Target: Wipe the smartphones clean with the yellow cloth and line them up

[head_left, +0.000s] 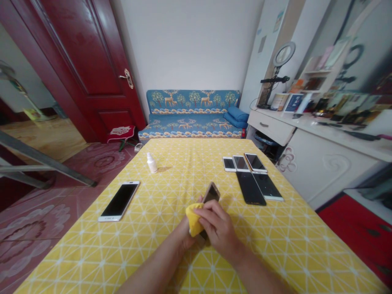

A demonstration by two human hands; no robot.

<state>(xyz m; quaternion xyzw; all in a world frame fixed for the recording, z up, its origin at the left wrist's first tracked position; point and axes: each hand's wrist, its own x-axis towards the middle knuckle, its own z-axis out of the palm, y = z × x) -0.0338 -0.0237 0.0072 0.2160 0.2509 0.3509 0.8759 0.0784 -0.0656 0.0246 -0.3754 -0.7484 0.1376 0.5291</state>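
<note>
My left hand (184,237) holds a gold-edged phone (211,192) tilted up over the yellow tablecloth (171,179); most of that hand is hidden behind the right one. My right hand (218,228) is closed on a yellow cloth (192,218) and presses it against the phone's lower part. The phone's top end sticks out beyond both hands.
A white-framed phone (119,201) lies at the left. A small white bottle (151,163) stands farther back left. Several phones (251,177) lie in a group at the right. A blue sofa (191,114) and a white desk (306,139) stand beyond the table.
</note>
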